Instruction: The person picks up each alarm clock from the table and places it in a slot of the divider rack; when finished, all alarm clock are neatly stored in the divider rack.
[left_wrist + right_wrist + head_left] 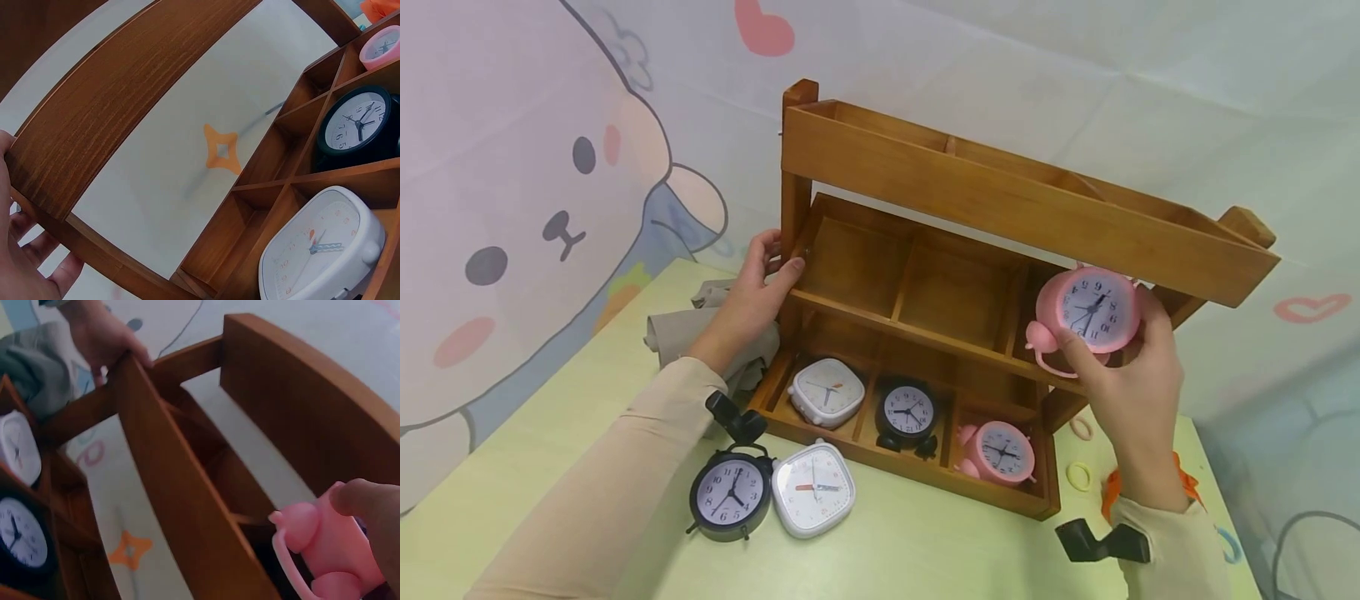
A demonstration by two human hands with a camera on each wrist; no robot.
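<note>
A three-tier wooden shelf [1000,200] stands on the pale green table [535,467]. My right hand [1123,367] grips a pink alarm clock [1090,310] in front of the middle tier's right compartment; the clock [328,550] also fills the right wrist view's lower right. My left hand [756,292] holds the shelf's left post [793,208], its fingers [25,262] curled round the wood. The bottom tier holds a white square clock [826,392], a black round clock [908,412] and a second pink clock [998,452].
A black round clock [730,493] and a white square clock [813,488] lie on the table in front of the shelf. A grey cloth [688,333] lies behind my left hand. Hair ties [1078,477] and an orange object [1108,492] lie at the right.
</note>
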